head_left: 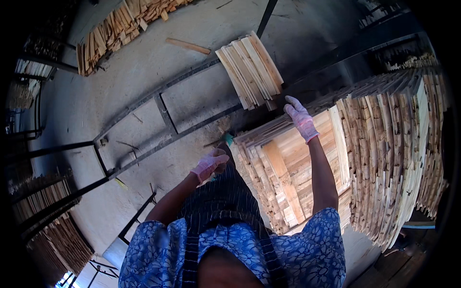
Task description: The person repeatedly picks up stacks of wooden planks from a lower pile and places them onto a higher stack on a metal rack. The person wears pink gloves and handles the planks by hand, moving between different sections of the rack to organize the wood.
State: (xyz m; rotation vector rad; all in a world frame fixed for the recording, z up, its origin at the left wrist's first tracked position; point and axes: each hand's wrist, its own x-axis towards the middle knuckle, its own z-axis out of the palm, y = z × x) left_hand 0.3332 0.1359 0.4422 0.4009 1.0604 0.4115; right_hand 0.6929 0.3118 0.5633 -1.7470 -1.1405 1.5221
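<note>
My left hand (pixel 210 164), in a pale pink-white glove, is held before my dark striped apron (pixel 218 192) with its fingers curled in. Whatever may lie inside those fingers is hidden. Stretched forward above the stacked boards, my gloved right hand (pixel 301 119) has thumb and fingers apart and holds nothing. Just beyond it, a bundle of thin wooden slats (pixel 249 69) rests across a dark metal frame (pixel 165 115). Below and beside my right forearm stands a stack of wooden boards (pixel 309 165), with wide pale planks on its facing side.
Tall stacks of rough-edged wood slats (pixel 384 158) rise on the right. Loose slats (pixel 120 31) lie in a long row at the far left, and a single slat (pixel 188 46) lies on the concrete floor (pixel 129 81). Racks with more wood (pixel 55 230) stand at left.
</note>
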